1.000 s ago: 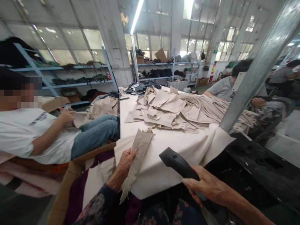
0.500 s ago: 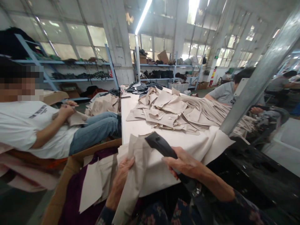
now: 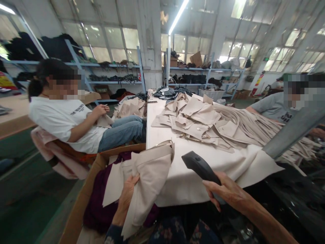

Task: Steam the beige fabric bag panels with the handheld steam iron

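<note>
Head view: left hand (image 3: 129,188) pinching limp, creased beige fabric (image 3: 153,166); right hand (image 3: 225,188) curled round curved black tool (image 3: 198,165).

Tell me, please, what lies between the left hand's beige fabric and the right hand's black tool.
In the head view, only a stretch of pale cloth shows between the beige fabric and the black tool.

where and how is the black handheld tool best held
Probably by its rear part, coming from the right with the fingers wrapped round: the black handheld tool slants, its blunt head pointing up-left towards the beige fabric piece, its rear towards the wearer. The right hand holds it there.
</note>
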